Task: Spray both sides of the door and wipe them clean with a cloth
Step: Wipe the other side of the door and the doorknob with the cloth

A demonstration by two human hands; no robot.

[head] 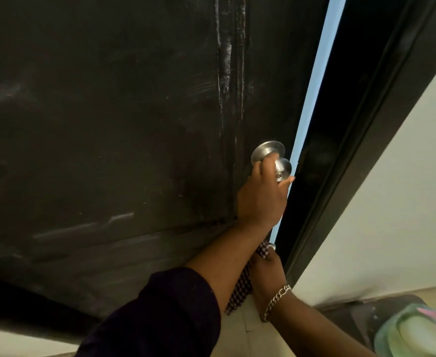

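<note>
My left hand [260, 199] grips the silver knob [276, 163] on the dark, streaky door [108, 124], which stands slightly ajar. Below it, my right hand [266, 269], bracelet [276, 302] at the wrist, seems to clutch the checked cloth [240, 289], fingers half hidden. No readable writing anywhere.

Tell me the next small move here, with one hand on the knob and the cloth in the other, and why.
Probably pull the knob to swing the door wider. The left hand already grips it, only a thin bright gap shows at the frame, and the right hand holds the cloth low by the edge, so the far side isn't reachable yet.
</note>
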